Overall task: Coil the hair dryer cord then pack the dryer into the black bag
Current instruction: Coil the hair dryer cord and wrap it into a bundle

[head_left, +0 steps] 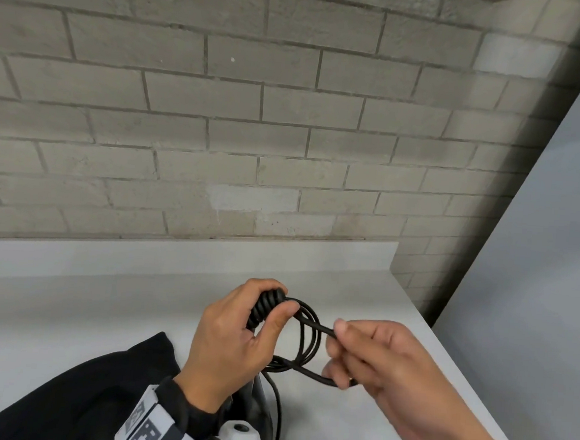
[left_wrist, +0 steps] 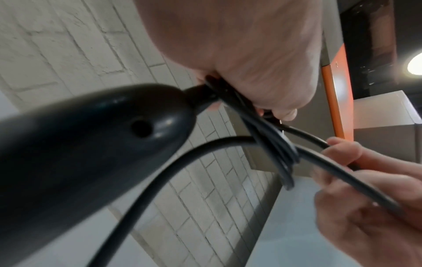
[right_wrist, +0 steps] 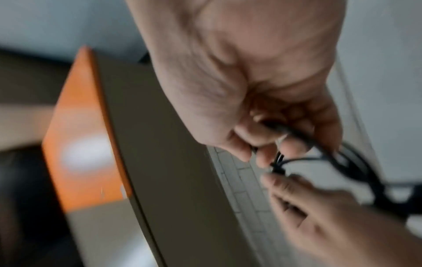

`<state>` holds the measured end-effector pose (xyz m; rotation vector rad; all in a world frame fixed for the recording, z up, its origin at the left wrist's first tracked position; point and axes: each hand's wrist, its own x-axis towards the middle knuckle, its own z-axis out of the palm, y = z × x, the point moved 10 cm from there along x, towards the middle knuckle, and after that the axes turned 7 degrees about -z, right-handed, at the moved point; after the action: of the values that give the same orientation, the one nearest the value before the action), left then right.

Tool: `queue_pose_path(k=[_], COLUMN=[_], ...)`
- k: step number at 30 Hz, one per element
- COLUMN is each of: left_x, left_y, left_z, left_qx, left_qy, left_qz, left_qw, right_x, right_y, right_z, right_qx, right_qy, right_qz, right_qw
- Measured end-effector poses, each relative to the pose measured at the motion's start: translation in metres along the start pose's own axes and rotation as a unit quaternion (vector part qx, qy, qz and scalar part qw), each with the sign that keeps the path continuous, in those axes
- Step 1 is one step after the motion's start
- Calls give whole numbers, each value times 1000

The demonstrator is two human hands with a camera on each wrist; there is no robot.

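My left hand (head_left: 276, 299) grips the ribbed black strain relief (head_left: 267, 306) at the end of the hair dryer handle and holds several cord loops against it. The black cord (head_left: 322, 328) forms a small coil between both hands. At the coil's right side my right hand (head_left: 337, 352) pinches a strand of it, fingers curled. The dryer handle (left_wrist: 91, 137) looms black and blurred in the left wrist view, and the coil (left_wrist: 276, 150) hangs from its tip. The black bag (head_left: 98, 388) lies flat under my left forearm. The dryer body is mostly hidden.
Everything sits over a white countertop (head_left: 105, 292) backed by a grey brick wall (head_left: 219, 129). A grey panel (head_left: 535, 271) bounds the counter at the right. An orange-edged board (left_wrist: 335, 90) shows overhead in the wrist views. Loose cord (head_left: 276, 418) trails down toward me.
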<state>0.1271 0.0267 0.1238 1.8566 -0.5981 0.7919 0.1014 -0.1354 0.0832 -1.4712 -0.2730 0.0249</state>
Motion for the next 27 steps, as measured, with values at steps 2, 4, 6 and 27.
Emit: queue_pose_path(k=[2,4,6,27], left_x=[1,4,5,9], left_y=[0,-5,-10,-48], left_z=[0,-3,-5,-28], left_qx=[-24,-40,-40,-5], left_qy=[5,16,16,39], left_qz=[-9,-25,-31,-109], left_qw=[1000,999,999,993], right_x=[-1,-3,-6,-62], right_y=[-2,0,12,116], right_z=[3,11,16,-47], right_qx=[98,164,203,187], right_qy=[-43,-84,-93,138], right_qz=[-9,-51,-82,109], right_qw=[994,982,971,966])
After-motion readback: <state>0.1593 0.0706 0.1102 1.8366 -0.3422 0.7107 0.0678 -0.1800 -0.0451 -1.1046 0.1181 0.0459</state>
